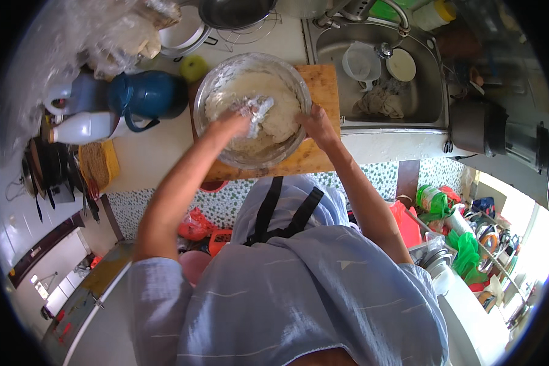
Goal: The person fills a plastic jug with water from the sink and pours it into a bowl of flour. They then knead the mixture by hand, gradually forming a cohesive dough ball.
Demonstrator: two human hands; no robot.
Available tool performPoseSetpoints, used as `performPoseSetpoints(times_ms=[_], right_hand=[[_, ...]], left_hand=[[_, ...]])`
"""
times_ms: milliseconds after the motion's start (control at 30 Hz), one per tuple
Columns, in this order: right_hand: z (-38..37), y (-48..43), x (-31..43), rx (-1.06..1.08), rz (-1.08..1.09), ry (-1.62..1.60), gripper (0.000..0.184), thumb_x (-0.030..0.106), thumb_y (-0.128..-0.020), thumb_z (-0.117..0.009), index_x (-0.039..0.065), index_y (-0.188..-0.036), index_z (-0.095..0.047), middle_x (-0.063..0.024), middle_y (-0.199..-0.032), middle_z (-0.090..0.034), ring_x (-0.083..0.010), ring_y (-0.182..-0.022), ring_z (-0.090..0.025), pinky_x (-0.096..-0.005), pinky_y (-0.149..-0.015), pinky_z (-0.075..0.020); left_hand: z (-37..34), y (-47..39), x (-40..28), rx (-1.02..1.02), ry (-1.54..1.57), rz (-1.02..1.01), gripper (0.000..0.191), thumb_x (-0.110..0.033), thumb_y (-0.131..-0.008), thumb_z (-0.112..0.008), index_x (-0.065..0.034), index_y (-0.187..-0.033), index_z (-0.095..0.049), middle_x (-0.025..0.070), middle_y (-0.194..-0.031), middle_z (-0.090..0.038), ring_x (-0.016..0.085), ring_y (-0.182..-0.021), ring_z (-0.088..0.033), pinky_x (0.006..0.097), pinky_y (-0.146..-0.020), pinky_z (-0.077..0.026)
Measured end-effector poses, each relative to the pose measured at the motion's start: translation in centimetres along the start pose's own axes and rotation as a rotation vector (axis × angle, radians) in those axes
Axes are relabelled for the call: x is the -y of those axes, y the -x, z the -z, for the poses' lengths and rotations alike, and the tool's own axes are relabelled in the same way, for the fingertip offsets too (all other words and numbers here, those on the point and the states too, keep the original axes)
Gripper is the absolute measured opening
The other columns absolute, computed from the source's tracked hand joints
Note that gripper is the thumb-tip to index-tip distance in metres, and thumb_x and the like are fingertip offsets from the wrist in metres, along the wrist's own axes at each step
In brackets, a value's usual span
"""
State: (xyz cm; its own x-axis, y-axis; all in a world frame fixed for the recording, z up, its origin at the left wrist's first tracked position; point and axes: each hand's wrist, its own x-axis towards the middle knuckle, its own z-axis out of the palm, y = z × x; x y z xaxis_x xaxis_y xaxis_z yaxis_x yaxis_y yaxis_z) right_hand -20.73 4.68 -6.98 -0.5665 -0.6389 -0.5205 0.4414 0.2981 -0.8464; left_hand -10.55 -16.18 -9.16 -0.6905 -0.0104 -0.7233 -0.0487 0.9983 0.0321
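A wide metal bowl (247,160) rests on a wooden board (325,82) before me, its inner wall smeared with flour. Pale, lumpy dough (281,121) fills the bottom, with looser flour mixture around it. My left hand (251,116) is inside the bowl at the dough. Something white and crinkled coats its fingers; motion blur hides whether that is sticky dough or a thin plastic glove, and how the fingers are set. My right hand (318,123) holds the bowl's right rim, with the thumb side over the edge and the other fingers partly hidden outside.
Right of the board is a steel sink (421,110) containing a plastic strainer-like cup (361,61), a round dish (400,65) and a wet cloth (379,104). A blue jug (148,94), a green fruit (194,67) and a yellow basket (97,162) stand leftward. Behind the bowl sits a dark pan (237,13).
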Motion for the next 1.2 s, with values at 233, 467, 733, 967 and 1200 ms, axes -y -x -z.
performPoseSetpoints(times_ms=[233, 467, 733, 967, 1200], right_hand=[[-0.6, 0.2, 0.4, -0.031, -0.013, 0.013, 0.034, 0.009, -0.070, -0.050, -0.001, -0.103, -0.054, -0.0089, -0.075, -0.060, -0.0161, -0.054, -0.059, -0.0283, -0.040, -0.0512], [-0.6, -0.4, -1.0, -0.091, 0.142, 0.033, 0.037, 0.008, -0.069, -0.047, -0.001, -0.104, -0.052, -0.0083, -0.078, -0.059, -0.0150, -0.060, -0.059, -0.0282, -0.043, -0.0504], [-1.3, 0.5, -1.0, -0.136, 0.047, -0.045, 0.035, 0.007, -0.068, -0.047, -0.002, -0.102, -0.051, -0.0084, -0.074, -0.058, -0.0157, -0.056, -0.058, -0.0279, -0.041, -0.0492], [-2.7, 1.1, -2.0, -0.235, 0.025, -0.160, 0.031, 0.007, -0.069, -0.048, -0.001, -0.098, -0.052, -0.0068, -0.073, -0.057, -0.0146, -0.053, -0.055, -0.0268, -0.040, -0.0482], [-2.6, 1.0, -1.4, -0.211, 0.070, -0.115, 0.036, 0.005, -0.068, -0.049, -0.001, -0.103, -0.051, -0.0076, -0.076, -0.057, -0.0156, -0.056, -0.057, -0.0277, -0.043, -0.0497]], left_hand=[[2.6, -3.7, 6.4, 0.013, 0.360, 0.114, 0.041, -0.017, -0.081, -0.052, -0.0107, -0.122, -0.048, 0.0072, -0.121, -0.052, 0.020, -0.109, -0.049, 0.0326, -0.094, -0.037], [-0.9, -6.5, 4.1, -0.023, 1.698, -0.281, 0.041, -0.020, -0.086, -0.046, -0.0105, -0.126, -0.042, 0.0091, -0.123, -0.049, 0.024, -0.108, -0.048, 0.0331, -0.094, -0.038], [3.8, -8.1, -1.4, -0.104, -0.110, -0.220, 0.053, -0.043, -0.085, -0.044, -0.0172, -0.131, -0.034, 0.0076, -0.138, -0.031, 0.019, -0.128, -0.027, 0.0324, -0.107, -0.019], [5.1, -3.8, 5.5, -0.413, 0.342, 0.155, 0.037, -0.019, -0.080, -0.050, -0.0125, -0.116, -0.051, 0.0111, -0.123, -0.048, 0.028, -0.113, -0.045, 0.0370, -0.093, -0.037], [2.9, -1.8, 5.7, -0.864, 0.114, 0.126, 0.022, -0.014, -0.077, -0.050, -0.0060, -0.095, -0.059, 0.0149, -0.091, -0.062, 0.032, -0.081, -0.058, 0.0422, -0.072, -0.046]])
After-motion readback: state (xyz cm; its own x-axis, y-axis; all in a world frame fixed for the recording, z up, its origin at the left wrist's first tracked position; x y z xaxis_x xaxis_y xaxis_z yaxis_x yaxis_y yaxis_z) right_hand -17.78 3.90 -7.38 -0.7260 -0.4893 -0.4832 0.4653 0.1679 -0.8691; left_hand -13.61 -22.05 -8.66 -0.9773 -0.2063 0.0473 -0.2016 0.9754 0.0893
